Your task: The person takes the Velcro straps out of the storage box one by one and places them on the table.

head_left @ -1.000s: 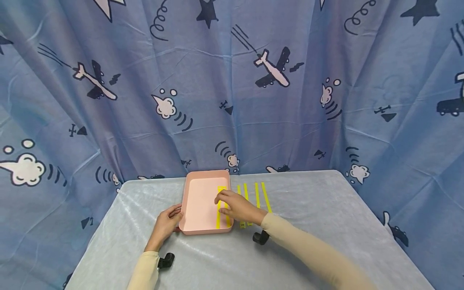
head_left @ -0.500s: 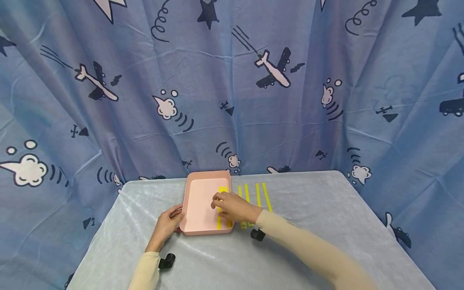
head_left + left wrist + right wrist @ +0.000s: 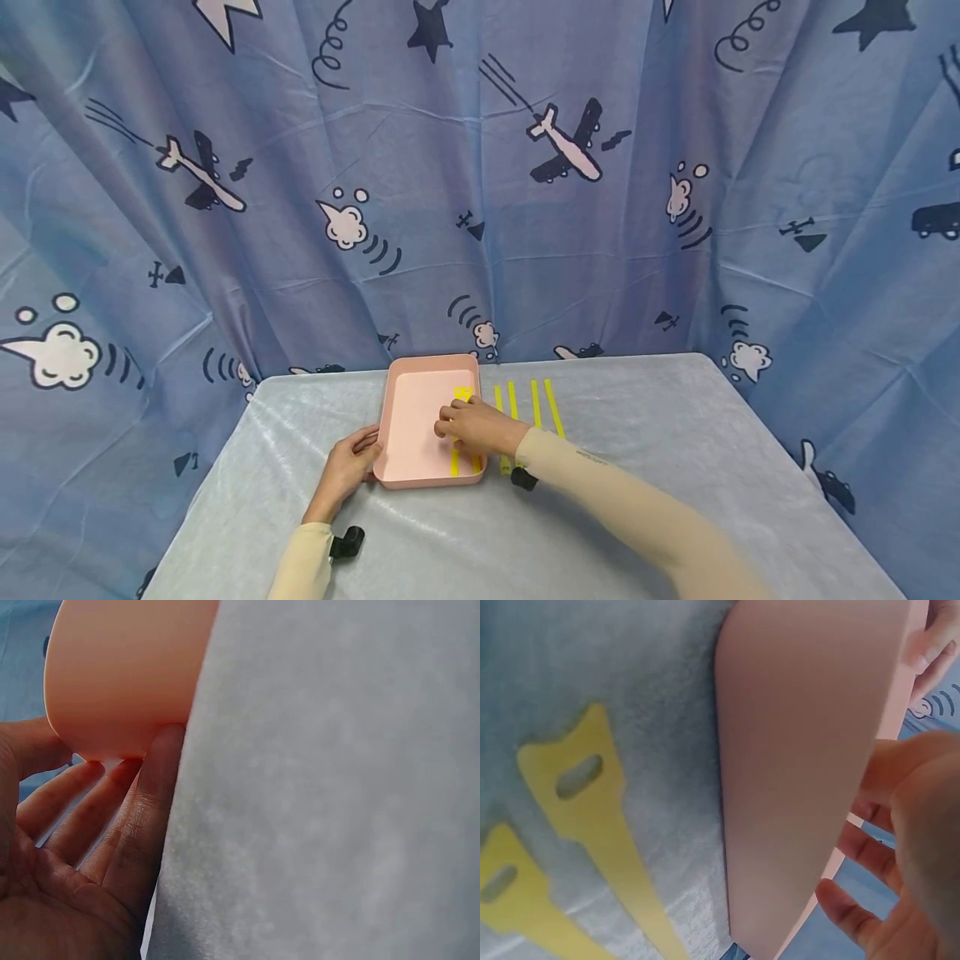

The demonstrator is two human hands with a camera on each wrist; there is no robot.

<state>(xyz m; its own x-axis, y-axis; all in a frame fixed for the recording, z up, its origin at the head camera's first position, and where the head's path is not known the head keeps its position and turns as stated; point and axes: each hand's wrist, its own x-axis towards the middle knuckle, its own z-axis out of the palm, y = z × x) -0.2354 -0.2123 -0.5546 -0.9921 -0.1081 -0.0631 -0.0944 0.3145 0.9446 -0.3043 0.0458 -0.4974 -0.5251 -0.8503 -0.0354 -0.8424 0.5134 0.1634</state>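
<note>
A shallow pink tray lies on the table, with yellow flat strips lengthwise in its right side. My left hand grips the tray's left side near the front corner; in the left wrist view its fingers reach along the lower wall. Over the strips in the tray is my right hand, fingers bent downward. The tray wall hides its thumb and index tips in the right wrist view, so I cannot tell whether they pinch a strip.
Several more yellow strips lie on the table right of the tray. Close up, one strip has a wide, notched end with an oval slot. A grey cloth covers the table; a blue patterned curtain hangs behind it.
My right hand has shifted slightly left over the tray, its fingers dipping lower and closer together. The left hand keeps its place at the tray's side.
</note>
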